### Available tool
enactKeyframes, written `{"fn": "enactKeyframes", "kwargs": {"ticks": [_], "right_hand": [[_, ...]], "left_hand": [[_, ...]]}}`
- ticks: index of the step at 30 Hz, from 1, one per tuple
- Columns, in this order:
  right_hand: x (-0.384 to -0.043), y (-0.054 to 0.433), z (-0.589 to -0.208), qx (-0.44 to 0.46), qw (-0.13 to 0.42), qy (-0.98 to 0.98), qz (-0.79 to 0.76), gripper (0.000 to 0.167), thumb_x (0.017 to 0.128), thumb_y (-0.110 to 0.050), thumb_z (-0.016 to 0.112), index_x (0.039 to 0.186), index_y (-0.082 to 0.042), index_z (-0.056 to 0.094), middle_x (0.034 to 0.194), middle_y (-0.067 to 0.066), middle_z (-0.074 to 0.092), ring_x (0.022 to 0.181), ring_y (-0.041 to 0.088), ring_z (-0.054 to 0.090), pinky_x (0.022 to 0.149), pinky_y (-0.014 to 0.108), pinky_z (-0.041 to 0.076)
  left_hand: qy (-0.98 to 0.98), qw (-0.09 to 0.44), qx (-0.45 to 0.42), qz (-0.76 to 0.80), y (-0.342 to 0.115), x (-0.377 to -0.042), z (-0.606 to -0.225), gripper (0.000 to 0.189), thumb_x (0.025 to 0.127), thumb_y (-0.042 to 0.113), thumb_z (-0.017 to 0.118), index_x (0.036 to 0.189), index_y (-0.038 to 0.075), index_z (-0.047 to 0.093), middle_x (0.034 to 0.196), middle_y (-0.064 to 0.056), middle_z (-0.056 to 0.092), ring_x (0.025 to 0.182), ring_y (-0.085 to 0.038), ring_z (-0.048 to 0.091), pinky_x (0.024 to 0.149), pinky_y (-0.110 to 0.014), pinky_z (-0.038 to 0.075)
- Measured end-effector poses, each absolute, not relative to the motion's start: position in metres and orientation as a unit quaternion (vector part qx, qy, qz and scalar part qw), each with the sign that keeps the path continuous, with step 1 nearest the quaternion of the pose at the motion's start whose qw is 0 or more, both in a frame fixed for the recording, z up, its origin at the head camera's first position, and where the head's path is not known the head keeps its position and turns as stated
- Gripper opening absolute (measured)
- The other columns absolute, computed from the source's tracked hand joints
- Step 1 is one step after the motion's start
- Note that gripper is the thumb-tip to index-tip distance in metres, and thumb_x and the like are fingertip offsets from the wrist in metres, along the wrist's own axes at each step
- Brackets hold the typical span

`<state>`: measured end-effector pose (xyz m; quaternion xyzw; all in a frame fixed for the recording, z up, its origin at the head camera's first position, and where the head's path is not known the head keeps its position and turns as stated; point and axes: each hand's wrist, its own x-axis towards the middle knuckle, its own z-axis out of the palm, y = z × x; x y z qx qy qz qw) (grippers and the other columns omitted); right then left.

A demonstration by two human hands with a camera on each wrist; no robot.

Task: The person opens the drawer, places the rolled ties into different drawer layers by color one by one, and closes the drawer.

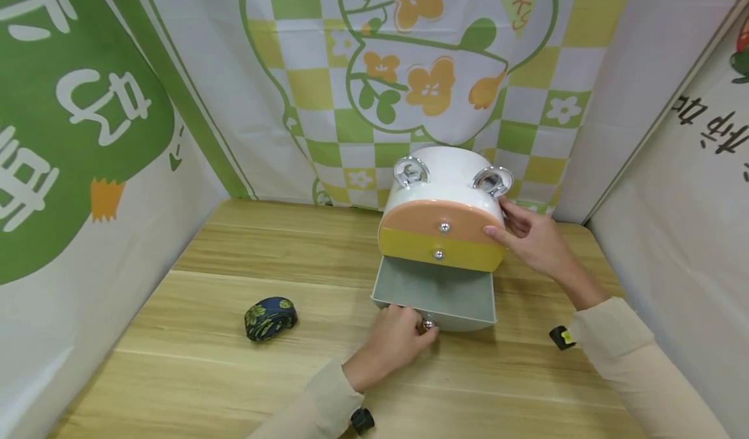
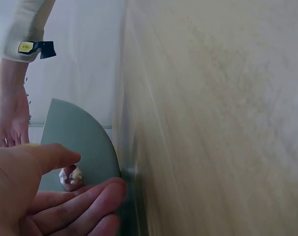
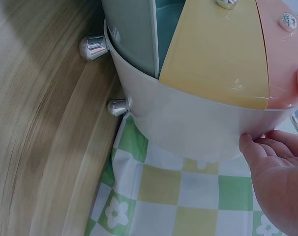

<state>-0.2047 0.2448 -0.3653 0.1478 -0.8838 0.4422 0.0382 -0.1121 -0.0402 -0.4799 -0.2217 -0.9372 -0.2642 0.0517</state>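
Booth-like setting, wider room unclear: checkered far cloth (image 1: 318, 91), lettered left cloth (image 1: 47, 231), lettered right cloth (image 1: 661, 159) enclosing wooden tabletop (image 1: 181, 354).

Grey-green drawer (image 1: 465, 322), white cabinet (image 1: 449, 184)

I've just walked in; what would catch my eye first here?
Probably the white cabinet at the table's far side, with two shiny rings on top and its bottom grey drawer out. The left hand is at that drawer's knob, while the right hand holds the cabinet's side. A dark, leaf-patterned roll lies off to the left.
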Motion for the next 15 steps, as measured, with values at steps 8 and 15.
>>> {"fn": "enactKeyframes", "kwargs": {"ticks": [8,15], "right_hand": [[-0.205,0.245,-0.367,0.147,0.039,-0.883,0.443,0.078,0.099,-0.036,0.074,0.162,-0.008,0.037,0.167,0.015,0.039,0.147,0.036,0.049,0.099,0.01,0.046],[-0.204,0.244,-0.367,0.146,0.041,-0.885,0.441,0.078,0.1,-0.037,0.074,0.162,-0.008,0.037,0.167,0.016,0.038,0.147,0.036,0.049,0.099,0.011,0.047]], "left_hand": [[-0.936,0.025,-0.193,-0.293,-0.063,-0.112,-0.477,0.04,0.089,0.041,0.083,0.058,0.019,0.07,0.054,0.014,0.062,0.049,0.002,0.045,0.045,-0.02,0.037],[-0.941,0.014,-0.176,-0.288,-0.098,-0.113,-0.473,0.034,0.088,0.034,0.083,0.063,0.017,0.068,0.058,0.01,0.064,0.051,-0.001,0.047,0.048,-0.022,0.039]]}}
